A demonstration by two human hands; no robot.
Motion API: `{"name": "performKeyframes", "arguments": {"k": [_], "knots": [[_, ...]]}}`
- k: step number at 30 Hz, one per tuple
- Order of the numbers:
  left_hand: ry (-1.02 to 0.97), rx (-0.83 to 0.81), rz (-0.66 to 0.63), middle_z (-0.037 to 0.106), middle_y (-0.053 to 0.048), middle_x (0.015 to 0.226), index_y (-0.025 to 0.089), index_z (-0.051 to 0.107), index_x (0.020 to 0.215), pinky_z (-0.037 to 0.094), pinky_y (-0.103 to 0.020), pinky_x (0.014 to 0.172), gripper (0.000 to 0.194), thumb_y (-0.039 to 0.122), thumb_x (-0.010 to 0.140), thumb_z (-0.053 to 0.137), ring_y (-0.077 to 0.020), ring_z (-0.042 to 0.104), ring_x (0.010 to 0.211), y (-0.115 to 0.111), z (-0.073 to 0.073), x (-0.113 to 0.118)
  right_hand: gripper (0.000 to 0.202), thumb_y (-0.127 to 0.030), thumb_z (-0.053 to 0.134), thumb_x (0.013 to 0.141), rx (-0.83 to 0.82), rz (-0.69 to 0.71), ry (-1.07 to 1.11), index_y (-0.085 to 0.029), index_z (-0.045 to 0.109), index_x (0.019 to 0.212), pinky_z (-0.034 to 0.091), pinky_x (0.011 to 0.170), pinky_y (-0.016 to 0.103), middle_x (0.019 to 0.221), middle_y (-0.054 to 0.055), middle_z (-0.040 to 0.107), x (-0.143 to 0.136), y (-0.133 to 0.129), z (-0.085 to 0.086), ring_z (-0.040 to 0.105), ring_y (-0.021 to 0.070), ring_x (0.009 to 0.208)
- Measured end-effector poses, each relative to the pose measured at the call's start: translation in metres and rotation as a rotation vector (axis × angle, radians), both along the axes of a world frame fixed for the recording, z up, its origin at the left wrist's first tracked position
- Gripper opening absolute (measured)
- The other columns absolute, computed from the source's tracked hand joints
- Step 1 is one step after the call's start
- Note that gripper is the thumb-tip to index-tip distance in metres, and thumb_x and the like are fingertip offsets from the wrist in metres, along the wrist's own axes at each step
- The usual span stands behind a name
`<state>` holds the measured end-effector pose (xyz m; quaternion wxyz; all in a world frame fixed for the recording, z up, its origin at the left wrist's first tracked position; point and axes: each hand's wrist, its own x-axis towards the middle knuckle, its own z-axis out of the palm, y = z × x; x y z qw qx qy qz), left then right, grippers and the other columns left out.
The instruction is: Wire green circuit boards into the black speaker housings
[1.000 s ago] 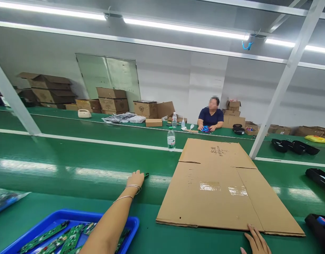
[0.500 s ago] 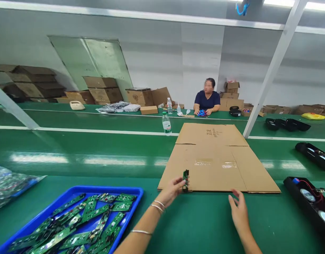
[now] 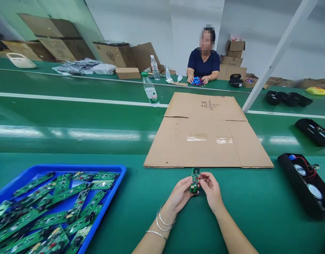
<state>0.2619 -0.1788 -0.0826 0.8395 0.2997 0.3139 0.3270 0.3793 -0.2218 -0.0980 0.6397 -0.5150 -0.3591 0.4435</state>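
Note:
A small green circuit board (image 3: 194, 181) stands roughly upright between my two hands, just in front of the cardboard's near edge. My left hand (image 3: 181, 194) grips it from the left, with silver bangles on the wrist. On the other side, my right hand (image 3: 211, 190) pinches the board's right edge between thumb and fingers. To the left, a blue tray (image 3: 109, 190) holds a loose pile of similar green circuit boards (image 3: 69, 194). A flattened cardboard box (image 3: 204, 151) lies beyond my hands.
Black speaker housings with wires (image 3: 305, 183) lie at the right. A water bottle (image 3: 151, 92) stands beyond the cardboard's left side. Across the bench a person (image 3: 204, 65) sits handling blue and red parts. A white slanted post (image 3: 278, 56) rises at the right; cartons (image 3: 115, 54) line the wall.
The left hand has brought the circuit board closer and turned its component side into view. My right hand has moved left and taken hold of the board's edge. The camera view has tilted down.

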Motion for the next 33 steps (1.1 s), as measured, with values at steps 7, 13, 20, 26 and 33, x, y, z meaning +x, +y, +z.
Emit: {"name": "performKeyframes", "arguments": {"k": [7,13,20,26,33], "knots": [[0.255,0.182,0.014,0.062,-0.006,0.075,0.013,0.062,0.080,0.046,-0.028,0.062,0.036,0.043,0.061,0.068,-0.0166,0.056,0.069,-0.002,0.006,-0.003,0.024,-0.042,0.056,0.077,-0.037,0.051,-0.034,-0.020,0.063,0.084,0.048,0.064,0.027,0.078,0.002,0.062,0.002,-0.002,0.007,0.058,0.0149,0.069],[0.594,0.445,0.156,0.059,-0.001,0.081,0.021,0.053,0.082,0.045,-0.029,0.069,0.021,0.028,0.065,0.064,-0.0178,0.058,0.075,-0.006,0.002,-0.007,0.028,-0.040,0.054,0.079,-0.069,0.073,-0.027,-0.022,0.060,0.099,0.049,0.068,0.028,0.083,0.003,0.063,0.002,-0.006,0.010,0.058,0.0153,0.074],[0.699,0.604,0.045,0.064,0.003,0.069,0.024,0.048,0.080,0.046,-0.025,0.057,0.012,0.026,0.071,0.057,-0.0162,0.063,0.059,-0.014,0.004,-0.003,0.020,-0.037,0.056,0.078,-0.151,-0.029,-0.180,-0.020,0.061,0.089,0.049,0.068,0.029,0.081,0.004,0.060,0.003,-0.009,0.010,0.057,0.0166,0.075],[0.790,0.735,0.045,0.064,0.001,0.072,0.025,0.053,0.082,0.044,-0.025,0.060,0.007,0.026,0.074,0.053,-0.0176,0.061,0.067,-0.014,0.002,-0.003,0.013,-0.032,0.057,0.077,-0.087,-0.059,-0.270,-0.021,0.059,0.084,0.048,0.070,0.029,0.085,0.004,0.056,0.005,-0.010,0.009,0.055,0.0168,0.079],[0.762,0.839,0.049,0.066,-0.004,0.088,0.022,0.059,0.092,0.046,-0.029,0.072,0.019,0.024,0.078,0.046,-0.0199,0.059,0.081,-0.013,0.006,-0.003,0.014,-0.031,0.059,0.075,-0.099,-0.092,-0.222,-0.019,0.058,0.083,0.048,0.070,0.030,0.084,0.004,0.059,0.005,-0.009,0.008,0.057,0.0157,0.074]]}}
